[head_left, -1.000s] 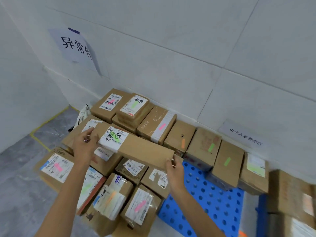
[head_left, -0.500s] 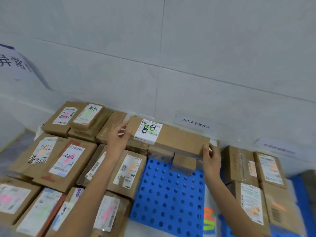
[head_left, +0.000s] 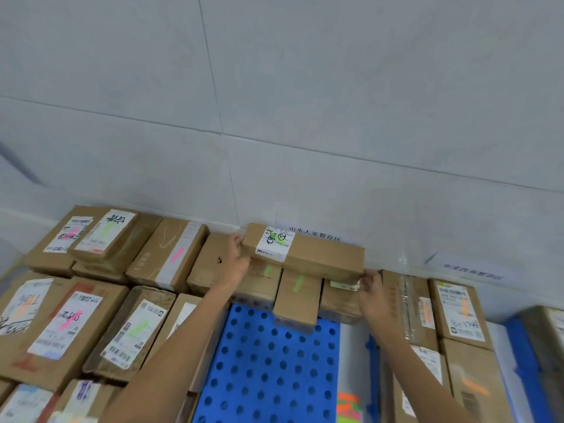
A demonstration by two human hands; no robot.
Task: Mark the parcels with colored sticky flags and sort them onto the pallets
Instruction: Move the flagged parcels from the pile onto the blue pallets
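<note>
Parcel [head_left: 317, 257], one long brown box, lies across three small boxes [head_left: 297, 303] at the far end of one blue pallet [head_left: 274, 361], by the wall [head_left: 305, 117]. Two grips hold it: the left grip [head_left: 236, 257] curls round its left end, the right grip [head_left: 370, 288] pinches its right near corner. Two green flags [head_left: 298, 282] show below it.

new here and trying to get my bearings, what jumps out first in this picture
A long brown cardboard parcel with a white scribbled label stands out, gripped at its ends by the left hand and right hand, above a row of smaller brown boxes with green flags by the wall. In front of them lies a bright blue perforated plastic pallet, with flagged brown parcels packed to its left.
</note>
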